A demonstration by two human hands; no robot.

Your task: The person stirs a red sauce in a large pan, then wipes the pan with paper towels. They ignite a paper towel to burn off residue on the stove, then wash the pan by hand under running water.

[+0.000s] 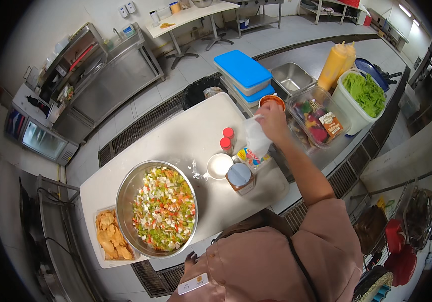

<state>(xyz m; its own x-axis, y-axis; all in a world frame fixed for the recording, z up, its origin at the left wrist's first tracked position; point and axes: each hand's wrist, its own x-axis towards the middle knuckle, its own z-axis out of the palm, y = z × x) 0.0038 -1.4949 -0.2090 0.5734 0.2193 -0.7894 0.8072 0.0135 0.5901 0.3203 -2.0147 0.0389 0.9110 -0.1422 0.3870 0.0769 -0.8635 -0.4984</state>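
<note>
My right hand (274, 120) is shut on a translucent plastic bag (256, 136), which hangs over the table's right end. Just beyond the fingers is a container of orange-red sauce (270, 99). My left hand (191, 259) hangs low beside the table edge, partly hidden by my body, with no object visible in it. A large steel bowl (122, 200) holds chopped vegetables (165, 207) in green, red and white. Right of it stand a white two-handled cup (219, 166), a square jar with a grey lid (239, 175), two red-capped shakers (226, 143) and a colourful printed packet (251, 160).
A tray of fried chips (112, 236) sits left of the bowl on the white table (178, 141). Beyond the right end are blue-lidded boxes (243, 70), a steel pan (293, 79), a clear produce box (317, 117), squeeze bottles (333, 64) and a lettuce tub (355, 102).
</note>
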